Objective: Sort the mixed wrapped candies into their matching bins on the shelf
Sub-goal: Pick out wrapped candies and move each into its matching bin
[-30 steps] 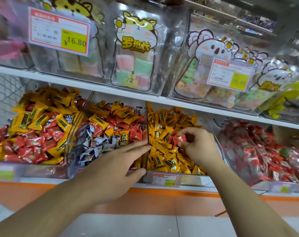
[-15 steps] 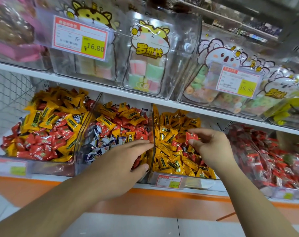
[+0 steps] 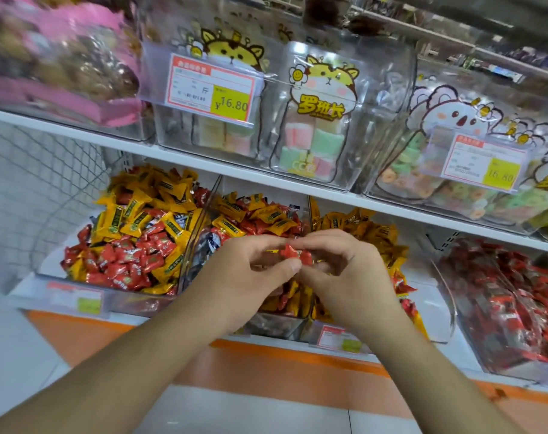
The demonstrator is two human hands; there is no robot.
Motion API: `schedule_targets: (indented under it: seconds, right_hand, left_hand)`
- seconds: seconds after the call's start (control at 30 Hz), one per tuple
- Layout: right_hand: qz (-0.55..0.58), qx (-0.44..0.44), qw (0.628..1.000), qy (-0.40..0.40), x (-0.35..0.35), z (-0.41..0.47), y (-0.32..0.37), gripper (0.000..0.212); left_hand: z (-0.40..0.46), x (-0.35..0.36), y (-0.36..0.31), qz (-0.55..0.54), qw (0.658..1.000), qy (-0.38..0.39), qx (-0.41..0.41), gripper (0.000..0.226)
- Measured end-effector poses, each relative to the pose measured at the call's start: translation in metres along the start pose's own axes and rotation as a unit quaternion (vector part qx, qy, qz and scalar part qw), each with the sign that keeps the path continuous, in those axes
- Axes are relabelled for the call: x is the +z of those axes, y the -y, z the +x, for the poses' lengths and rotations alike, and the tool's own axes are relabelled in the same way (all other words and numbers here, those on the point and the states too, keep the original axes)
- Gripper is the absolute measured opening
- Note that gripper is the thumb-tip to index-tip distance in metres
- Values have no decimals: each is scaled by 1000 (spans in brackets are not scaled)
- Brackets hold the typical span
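Observation:
Both hands meet in front of the lower shelf's middle bins. My left hand (image 3: 247,270) and my right hand (image 3: 344,274) both pinch small red wrapped candies (image 3: 294,253) between thumbs and fingertips. Behind them a clear bin (image 3: 260,214) holds mixed red, yellow and blue-white candies. To its right the yellow candy bin (image 3: 369,230) holds mostly yellow wrappers with a few red. A left bin (image 3: 135,233) mixes yellow and red candies. At the far right a bin of red candies (image 3: 498,296) stands.
The upper shelf (image 3: 203,164) carries clear tubs of pastel marshmallows (image 3: 310,151) and ring gummies (image 3: 448,189), with price tags reading 16.80 (image 3: 211,89). Pink packaging (image 3: 63,57) sits at top left. A wire mesh panel (image 3: 31,189) closes the left side. An orange plinth (image 3: 266,364) runs below.
My right hand lifted a red candy out of the yellow bin and moved left. My left hand left the bin divider and rose to meet it. The view shifted left and up.

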State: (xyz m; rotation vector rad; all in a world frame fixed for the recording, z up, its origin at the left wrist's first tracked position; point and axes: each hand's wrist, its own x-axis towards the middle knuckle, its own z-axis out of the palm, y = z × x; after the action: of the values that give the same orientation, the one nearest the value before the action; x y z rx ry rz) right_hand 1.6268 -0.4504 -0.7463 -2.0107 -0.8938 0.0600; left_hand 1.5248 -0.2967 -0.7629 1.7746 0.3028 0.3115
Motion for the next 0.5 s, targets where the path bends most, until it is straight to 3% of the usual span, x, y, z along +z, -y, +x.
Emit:
schedule_targets:
  seconds: [0.1,0.23,0.4,0.5]
  right_hand:
    - [-51,-33,998,-7,24,2,13,28]
    - [16,0,1000,11,46,4,23,40]
    - [110,32,991,71,65,2,35,52]
    - [59,16,996,66,65,2,35,49]
  left_hand:
    - [-4,-15,-3,-85,994,-48,-56,22]
    - [-11,-38,-4,-110,987,-87,-81,13]
    - [-13,-70,-3,-66,989,-118,-68,15]
    - [-7,-98,3,89,978,-189,-22,10]
